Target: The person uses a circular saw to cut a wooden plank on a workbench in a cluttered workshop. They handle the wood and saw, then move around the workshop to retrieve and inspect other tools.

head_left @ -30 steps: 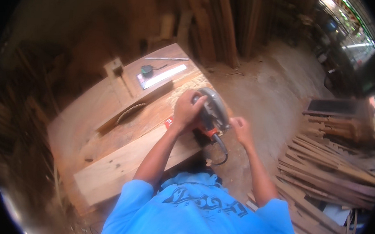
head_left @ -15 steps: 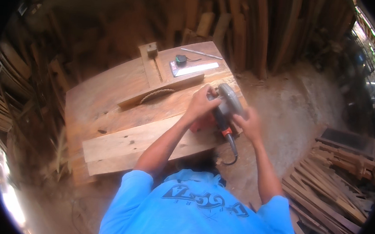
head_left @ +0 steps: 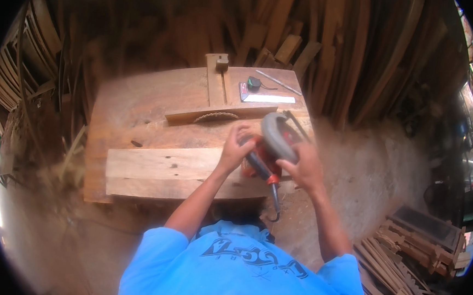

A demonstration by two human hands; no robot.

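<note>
A handheld circular saw [head_left: 275, 139], red with a grey rounded blade guard and a dark handle, is held tilted over the right end of the wooden worktable [head_left: 135, 99]. My left hand [head_left: 236, 150] is curled at its handle side, fingers bent. On the other side, my right hand [head_left: 305, 166] grips the saw by the guard, thumb toward me. The saw's cord hangs from the handle end. A pale plank [head_left: 164, 164] lies along the near side of the table, left of the saw, with a narrower strip [head_left: 146, 187] along its front edge.
A toothed blade [head_left: 216, 116] rises from the tabletop beside a wooden fence [head_left: 181, 116]. Behind lie a metal square [head_left: 267, 98], a tape measure [head_left: 253, 83] and a thin rod [head_left: 278, 81]. Stacked boards [head_left: 358, 57] line the back; timber strips [head_left: 392, 268] are piled at right.
The saw has turned and come slightly toward me, its guard now facing up more. Both hands have moved with it. My view has shifted and rotated a little.
</note>
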